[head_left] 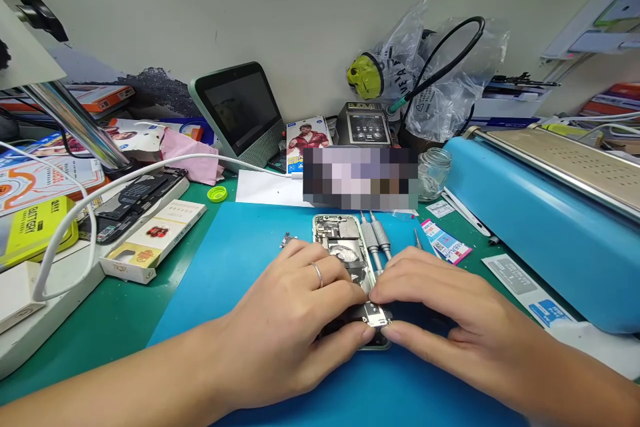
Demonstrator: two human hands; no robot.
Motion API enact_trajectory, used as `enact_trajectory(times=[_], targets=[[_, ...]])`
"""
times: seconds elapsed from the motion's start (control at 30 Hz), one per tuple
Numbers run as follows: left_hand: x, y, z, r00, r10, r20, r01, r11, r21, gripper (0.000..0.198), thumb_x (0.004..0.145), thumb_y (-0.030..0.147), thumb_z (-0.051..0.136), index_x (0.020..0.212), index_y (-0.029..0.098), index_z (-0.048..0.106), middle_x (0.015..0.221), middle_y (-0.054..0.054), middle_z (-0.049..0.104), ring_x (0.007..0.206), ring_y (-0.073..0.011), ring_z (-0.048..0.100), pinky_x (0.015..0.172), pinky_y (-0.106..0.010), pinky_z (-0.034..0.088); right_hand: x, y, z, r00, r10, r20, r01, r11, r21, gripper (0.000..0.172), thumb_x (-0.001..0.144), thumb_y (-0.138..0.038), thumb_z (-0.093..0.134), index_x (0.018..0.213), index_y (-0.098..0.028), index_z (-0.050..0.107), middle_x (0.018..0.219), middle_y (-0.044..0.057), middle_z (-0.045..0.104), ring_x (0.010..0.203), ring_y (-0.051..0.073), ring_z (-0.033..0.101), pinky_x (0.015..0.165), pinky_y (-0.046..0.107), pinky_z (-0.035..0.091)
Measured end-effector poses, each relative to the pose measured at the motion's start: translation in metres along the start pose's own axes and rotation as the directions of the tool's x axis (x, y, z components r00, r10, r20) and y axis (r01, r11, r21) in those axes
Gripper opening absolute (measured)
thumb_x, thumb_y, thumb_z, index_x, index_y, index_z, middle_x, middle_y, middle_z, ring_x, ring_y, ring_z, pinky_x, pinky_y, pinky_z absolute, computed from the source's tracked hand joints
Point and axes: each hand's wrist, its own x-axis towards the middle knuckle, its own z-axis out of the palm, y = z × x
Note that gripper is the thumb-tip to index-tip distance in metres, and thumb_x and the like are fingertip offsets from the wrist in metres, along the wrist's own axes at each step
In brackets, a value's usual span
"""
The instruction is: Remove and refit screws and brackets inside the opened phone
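The left hand [295, 307] and right hand [445, 307] pinch 1 small silver-and-black metal part [374, 311] over the rectangular pale-green-framed phone [345, 230], already opened beneath the fingers, seemingly not yet closed up.

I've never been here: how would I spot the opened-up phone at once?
Find the blue mat on the green table, where the left hand and right hand come together. Partly covered by them lies the phone, a long open case with a pale rim. Its exposed metal and dark parts set it apart from the slim, pointed grey tools along its right side as pictured.
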Motion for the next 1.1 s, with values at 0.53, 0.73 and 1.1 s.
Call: enact_trajectory(times=[0.53,0.73,1.1], targets=[[-0.0003,0.0007,-0.0006,1.0,0.002,-0.01,-0.002,1.0,0.005,0.016,0.106,0.031,0.061,0.109,0.017,0.068,0.095,-0.001,0.07,0.086,-0.0161,0.054,0.079,-0.037,0.035,0.0028,-0.0036,-0.0048,1.0,-0.018,-0.003,0.018,0.998,-0.065,0.017,0.098,-0.024,0.071,0.115,-0.023,0.07,0.101,0.003,0.078,0.094,0.016,0.072,0.085,0.028,0.059],[-0.0007,0.001,-0.0005,1.0,-0.003,-0.009,0.003,1.0,-0.005,0.016,0.106,0.031,0.06,0.108,0.018,0.068,0.094,-0.001,0.07,0.086,-0.016,0.055,0.08,-0.037,0.035,0.004,-0.0065,-0.0061,1.0,-0.005,-0.007,0.004,0.997,-0.071,0.014,0.098,-0.025,0.071,0.111,-0.022,0.072,0.097,0.004,0.078,0.091,0.017,0.072,0.083,0.03,0.059],[-0.0034,-0.002,-0.0002,0.998,-0.046,-0.043,0.045,0.999,-0.018,0.017,0.105,0.033,0.063,0.112,0.019,0.069,0.098,0.0,0.069,0.09,-0.016,0.054,0.08,-0.036,0.035,0.0032,-0.0044,-0.0072,0.999,-0.025,-0.048,0.018,0.991,-0.133,0.011,0.096,-0.022,0.071,0.108,-0.023,0.071,0.098,0.002,0.079,0.092,0.016,0.071,0.083,0.028,0.058]])
